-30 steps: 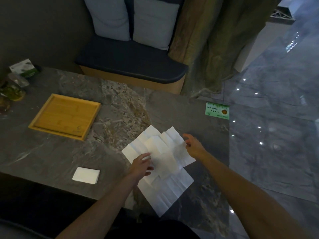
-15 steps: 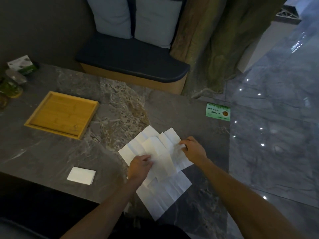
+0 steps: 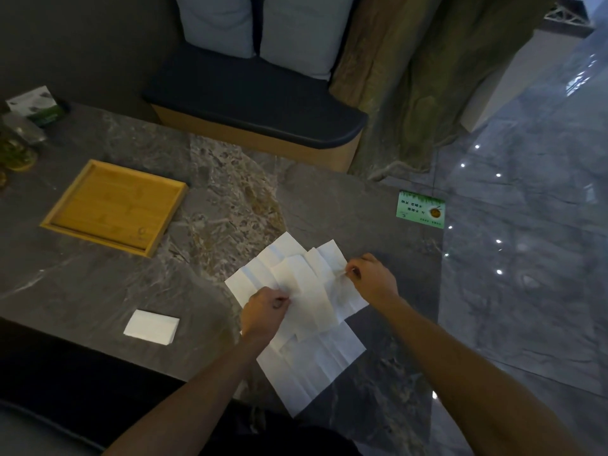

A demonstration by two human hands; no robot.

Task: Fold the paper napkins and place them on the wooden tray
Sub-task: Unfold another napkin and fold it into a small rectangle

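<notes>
Several unfolded white paper napkins (image 3: pixel 306 291) lie overlapping on the dark marble table, near its front right. My left hand (image 3: pixel 265 314) pinches the left side of the top napkin. My right hand (image 3: pixel 370 279) pinches the same napkin's right edge between thumb and fingers. One folded napkin (image 3: pixel 152 326) rests flat near the table's front edge, left of my hands. The wooden tray (image 3: pixel 113 207) sits at the left of the table with nothing on it.
A green card (image 3: pixel 421 209) lies at the table's far right edge. Jars and a small green-white packet (image 3: pixel 33 105) stand at the far left. A cushioned bench (image 3: pixel 256 93) sits behind the table, with shiny floor to the right.
My right hand slid onto the napkin's right edge and closed on it. My left hand's fingers closed on the left side. The camera view shifted slightly.
</notes>
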